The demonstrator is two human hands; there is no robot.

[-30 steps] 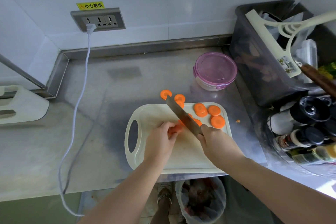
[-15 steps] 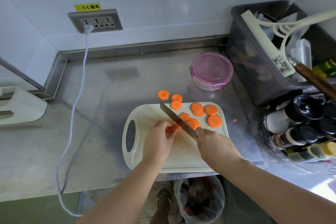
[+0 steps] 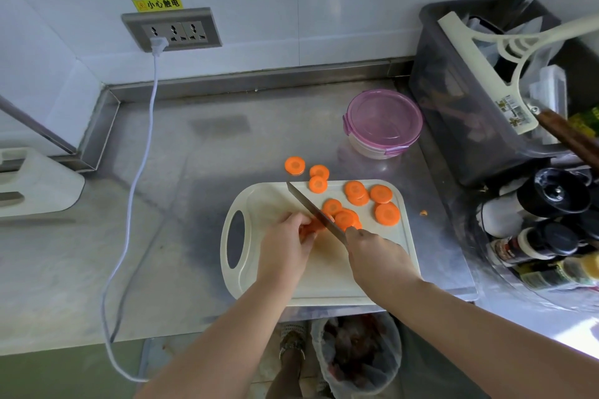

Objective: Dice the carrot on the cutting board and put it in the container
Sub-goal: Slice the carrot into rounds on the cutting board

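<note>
The carrot stub (image 3: 309, 226) is pinched by the left hand (image 3: 285, 248) against the knife (image 3: 311, 208) gripped by the right hand (image 3: 377, 257), so fingertips (image 3: 302, 221) could be nicked.

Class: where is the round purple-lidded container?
Head view, right of centre: the round purple-lidded container stands on the steel counter beyond the white cutting board, beside the dark grey bin.

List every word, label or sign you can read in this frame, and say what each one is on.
"小心触电": on the yellow warning sticker above the socket panel.
Paper label on the white plastic tool in the grey bin: printed, but too small to read.
Labels on the bottles at the right edge: blurred, unreadable.
</note>
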